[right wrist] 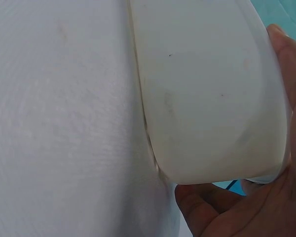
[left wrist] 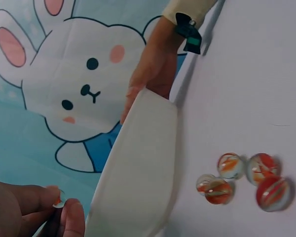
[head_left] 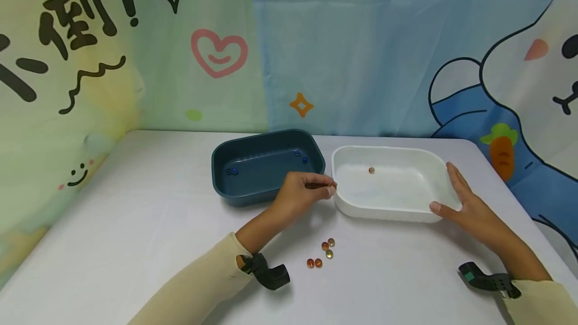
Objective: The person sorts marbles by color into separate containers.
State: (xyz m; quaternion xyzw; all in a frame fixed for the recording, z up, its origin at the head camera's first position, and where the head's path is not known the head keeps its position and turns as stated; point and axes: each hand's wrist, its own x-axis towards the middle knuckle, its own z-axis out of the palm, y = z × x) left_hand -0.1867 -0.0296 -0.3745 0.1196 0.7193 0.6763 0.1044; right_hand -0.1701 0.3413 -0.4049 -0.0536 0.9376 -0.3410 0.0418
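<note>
My left hand [head_left: 303,193] pinches a clear marble with orange in it [left wrist: 60,201] between thumb and fingertips, right at the left rim of a white tray [head_left: 388,214]. The fingers partly hide this marble. My right hand [head_left: 474,212] grips the tray's right end, its thumb on the front rim and its fingers along the side. The right wrist view shows that hand [right wrist: 281,197] wrapped about the tray's corner. One orange marble [head_left: 372,170] lies inside the white tray. Several orange and amber marbles [head_left: 325,246] lie on the table in front.
Left of the white tray stands a dark blue tray [head_left: 246,198] with several blue marbles [head_left: 235,171] in it, behind my left hand. Both trays are on a white-covered table [head_left: 158,224]. A printed cloth [head_left: 352,54] hangs behind the table.
</note>
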